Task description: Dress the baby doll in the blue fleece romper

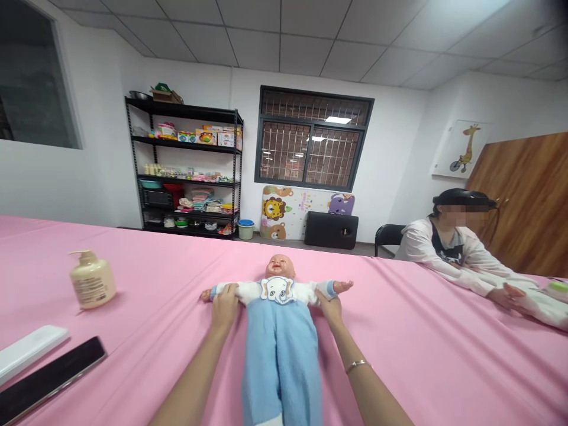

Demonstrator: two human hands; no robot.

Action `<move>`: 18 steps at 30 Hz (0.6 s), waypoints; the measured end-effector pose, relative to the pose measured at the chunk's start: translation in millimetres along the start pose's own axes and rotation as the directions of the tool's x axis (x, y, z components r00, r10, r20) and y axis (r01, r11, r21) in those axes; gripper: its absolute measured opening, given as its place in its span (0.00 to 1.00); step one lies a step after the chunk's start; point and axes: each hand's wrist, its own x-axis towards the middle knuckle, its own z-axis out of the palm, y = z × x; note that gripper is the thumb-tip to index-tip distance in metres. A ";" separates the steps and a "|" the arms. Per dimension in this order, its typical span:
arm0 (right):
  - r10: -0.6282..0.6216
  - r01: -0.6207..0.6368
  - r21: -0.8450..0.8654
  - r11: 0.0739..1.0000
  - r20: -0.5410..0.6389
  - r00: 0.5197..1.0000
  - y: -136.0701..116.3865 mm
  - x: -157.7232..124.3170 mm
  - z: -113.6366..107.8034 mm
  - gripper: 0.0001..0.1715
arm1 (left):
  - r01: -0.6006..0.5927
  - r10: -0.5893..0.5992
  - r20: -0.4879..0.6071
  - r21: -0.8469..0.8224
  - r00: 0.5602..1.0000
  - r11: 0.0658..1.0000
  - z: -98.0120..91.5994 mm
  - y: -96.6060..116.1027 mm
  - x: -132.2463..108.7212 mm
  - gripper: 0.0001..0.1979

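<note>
Pink bench carries a baby doll face-up; left hand and right hand each grip one shoulder, fingers curled closed.

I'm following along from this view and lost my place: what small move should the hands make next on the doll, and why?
Probably bring the arms of the doll gently in toward its chest, one at a time. It lies face-up on the pink sheet with both arms spread wide, and the left hand and right hand already hold them, so little repositioning seems needed.
</note>
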 end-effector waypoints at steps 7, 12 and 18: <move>0.082 -0.165 -0.357 0.919 -0.235 0.968 -7.6 -15.1 11.3 0.35 | 0.030 -0.048 -0.048 -0.314 0.998 0.949 6.5 -8.3 -1.9 0.18; 0.112 -0.233 -0.444 0.865 -0.281 0.953 -13.6 -19.4 9.0 0.37 | 0.020 -0.044 -0.043 -0.455 0.998 0.890 -5.5 5.3 -10.1 0.12; 0.077 -0.069 -0.251 0.965 0.021 0.997 -6.0 -28.7 -7.8 0.28 | 0.067 0.135 0.214 -0.730 0.967 0.680 -8.5 21.5 -16.0 0.11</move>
